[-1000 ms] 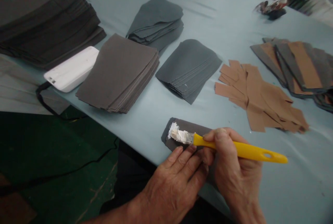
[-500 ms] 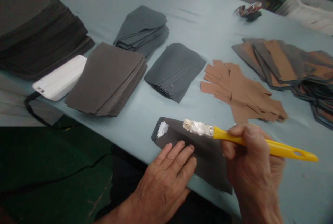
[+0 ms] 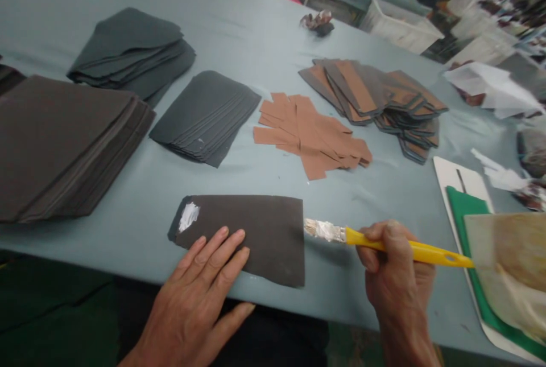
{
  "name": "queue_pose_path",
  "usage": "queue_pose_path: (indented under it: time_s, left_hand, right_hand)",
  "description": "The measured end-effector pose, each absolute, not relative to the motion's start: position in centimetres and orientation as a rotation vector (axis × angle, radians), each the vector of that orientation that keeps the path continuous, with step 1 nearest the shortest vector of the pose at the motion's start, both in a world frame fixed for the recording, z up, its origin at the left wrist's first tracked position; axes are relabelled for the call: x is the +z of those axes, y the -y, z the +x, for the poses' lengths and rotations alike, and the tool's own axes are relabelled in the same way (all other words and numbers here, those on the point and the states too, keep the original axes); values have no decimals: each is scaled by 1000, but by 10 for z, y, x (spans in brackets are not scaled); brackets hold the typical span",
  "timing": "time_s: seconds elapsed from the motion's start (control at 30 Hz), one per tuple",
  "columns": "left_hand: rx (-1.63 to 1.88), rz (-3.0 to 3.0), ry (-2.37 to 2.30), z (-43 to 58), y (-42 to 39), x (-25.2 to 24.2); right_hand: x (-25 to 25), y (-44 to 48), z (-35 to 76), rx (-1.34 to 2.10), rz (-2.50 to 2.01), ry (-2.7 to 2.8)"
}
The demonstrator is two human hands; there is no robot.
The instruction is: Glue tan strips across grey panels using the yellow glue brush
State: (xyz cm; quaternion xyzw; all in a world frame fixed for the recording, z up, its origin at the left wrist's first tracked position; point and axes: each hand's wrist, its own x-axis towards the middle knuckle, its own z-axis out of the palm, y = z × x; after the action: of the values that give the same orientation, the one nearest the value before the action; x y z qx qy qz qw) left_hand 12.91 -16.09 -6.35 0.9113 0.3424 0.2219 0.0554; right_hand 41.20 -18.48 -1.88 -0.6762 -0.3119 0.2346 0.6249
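Note:
My left hand (image 3: 205, 281) lies flat with fingers stretched over a dark brown sheet (image 3: 268, 236) near the table's front edge. A patch of white paste (image 3: 189, 217) shows at the sheet's left end, where a darker piece sticks out from under or behind it. In my right hand (image 3: 396, 270) is a paintbrush (image 3: 409, 248) with a yellow handle, its bristles pointing left and caked with white. The bristle tip is beside the sheet's right edge; whether it touches cannot be made out.
Brown strips (image 3: 311, 133) lie beyond the sheet, with layered brown-and-grey pieces (image 3: 362, 94) behind them. Stacks of dark green sheets (image 3: 205, 116) and dark brown sheets (image 3: 63, 139) stand left. At right are a white board (image 3: 443, 179), a green piece (image 3: 464, 202) and a yellowish container (image 3: 507, 259).
The view has swung right, bringing the board and container into sight. My right hand has drawn the brush rightward, from above the sheet to its right edge. My left hand stays on the sheet.

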Motion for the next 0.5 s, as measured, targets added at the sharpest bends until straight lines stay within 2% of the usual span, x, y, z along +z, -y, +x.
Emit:
queue_pose_path:
  time_s: [0.5]
  left_hand:
    - [627,2831,-987,129,157,-59]
  right_hand:
    - [-28,182,401,636,-1578,785]
